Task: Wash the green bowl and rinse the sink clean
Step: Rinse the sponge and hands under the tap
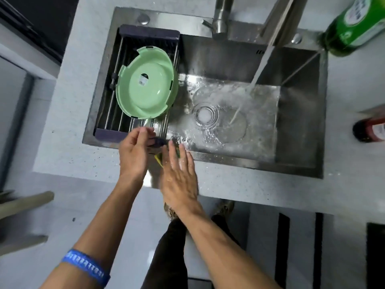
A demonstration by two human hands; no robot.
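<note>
The green bowl (145, 84) rests tilted, bottom facing up, in the dark drying rack (150, 31) that spans the left part of the steel sink (300, 126). Water streams from the tap (220, 19) onto the wet sink floor to the right of the drain (205, 114). Both hands are at the sink's front rim. My right hand (180, 176) lies flat over a yellow-and-green sponge (158, 160), which is mostly hidden under it. My left hand (133, 155) is beside it, with curled fingers near the rack's front corner, and nothing shows in its grasp.
A green bottle (352, 24) stands on the counter at the back right of the sink. A dark red bottle (370, 128) lies at the right edge. The grey counter (68, 126) surrounds the sink. The person's legs and shoes show on the floor below.
</note>
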